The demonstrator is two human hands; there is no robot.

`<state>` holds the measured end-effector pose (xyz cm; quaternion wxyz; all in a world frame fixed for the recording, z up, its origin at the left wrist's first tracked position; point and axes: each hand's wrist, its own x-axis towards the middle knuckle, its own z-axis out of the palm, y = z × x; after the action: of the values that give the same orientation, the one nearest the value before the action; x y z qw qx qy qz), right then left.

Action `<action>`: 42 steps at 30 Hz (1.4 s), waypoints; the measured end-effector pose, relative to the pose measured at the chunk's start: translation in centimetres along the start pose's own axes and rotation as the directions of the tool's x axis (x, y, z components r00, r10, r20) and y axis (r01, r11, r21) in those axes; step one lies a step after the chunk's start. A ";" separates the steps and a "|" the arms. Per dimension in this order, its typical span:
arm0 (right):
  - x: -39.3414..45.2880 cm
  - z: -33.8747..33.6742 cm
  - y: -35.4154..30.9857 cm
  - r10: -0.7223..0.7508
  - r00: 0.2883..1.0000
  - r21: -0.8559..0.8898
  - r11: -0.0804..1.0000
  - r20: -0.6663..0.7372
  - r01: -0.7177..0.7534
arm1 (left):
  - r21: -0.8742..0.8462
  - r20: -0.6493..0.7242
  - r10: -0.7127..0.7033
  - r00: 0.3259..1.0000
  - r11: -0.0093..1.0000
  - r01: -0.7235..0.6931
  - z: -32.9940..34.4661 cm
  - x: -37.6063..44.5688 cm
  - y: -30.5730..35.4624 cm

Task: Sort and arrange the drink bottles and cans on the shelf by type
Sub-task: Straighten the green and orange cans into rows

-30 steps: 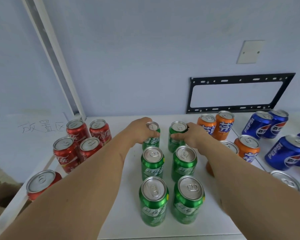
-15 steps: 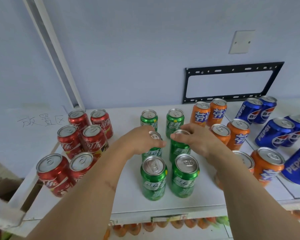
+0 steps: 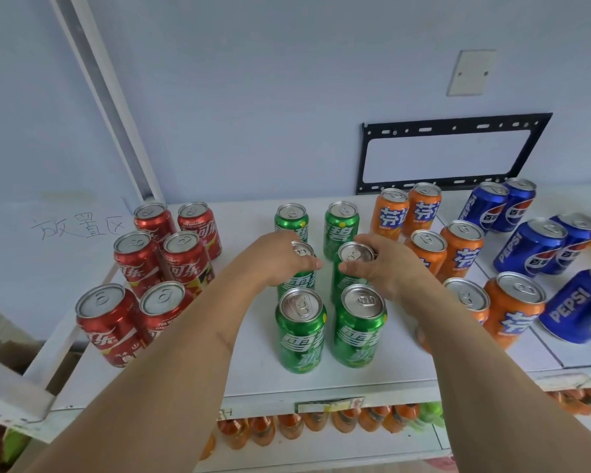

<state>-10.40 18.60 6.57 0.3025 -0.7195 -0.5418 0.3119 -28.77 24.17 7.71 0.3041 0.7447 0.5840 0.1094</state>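
Observation:
Green Sprite cans stand in two columns mid-shelf. My left hand (image 3: 280, 257) grips the middle-left green can (image 3: 299, 279) from its left side. My right hand (image 3: 386, 264) grips the middle-right green can (image 3: 347, 278) near its top. Two more green cans (image 3: 291, 218) stand behind them and two (image 3: 301, 331) in front. Red cola cans (image 3: 185, 257) are grouped on the left. Orange cans (image 3: 461, 249) stand right of the green ones, with blue Pepsi cans (image 3: 529, 247) farther right.
The white shelf (image 3: 253, 367) has its front edge close to me. A white post (image 3: 106, 93) rises at the back left. A black wall bracket (image 3: 454, 153) hangs behind the orange cans. Orange bottles (image 3: 290, 426) sit on the shelf below.
Both hands drew back from the rear pair of green cans, left standing at the back, and now hold the middle pair. The camera pulled back, showing the shelf edge.

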 end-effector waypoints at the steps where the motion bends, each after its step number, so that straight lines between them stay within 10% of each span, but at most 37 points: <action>1: -0.3 0.1 0.1 0.009 1.000 0.020 1.000 -0.004 -0.009 | 0.039 -0.009 0.004 1.000 0.999 -0.004 0.0 -0.3 0.0; 7: -4.5 -0.2 1.4 -0.056 0.977 -0.059 0.997 -0.204 0.045 | 0.347 -0.101 0.170 0.980 0.930 -0.126 0.4 -5.5 0.3; 18: -8.3 3.4 5.5 -0.047 0.998 0.087 0.995 -0.038 0.050 | -0.006 0.057 0.170 0.984 0.985 -0.170 2.6 -8.2 -2.3; 37: -7.5 2.8 6.8 -0.101 0.986 0.086 0.992 0.131 0.090 | -0.098 0.141 0.100 0.985 0.991 -0.086 1.6 -8.1 -0.9; 42: -9.1 1.7 5.2 -0.125 0.985 0.045 0.992 0.118 0.120 | 0.129 0.080 0.142 0.987 0.980 -0.152 0.4 -8.6 0.8</action>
<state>-10.61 8.72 2.59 0.3012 -0.6589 -0.5963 0.3457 -30.45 15.85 9.55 0.2645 0.8080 0.5224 0.0659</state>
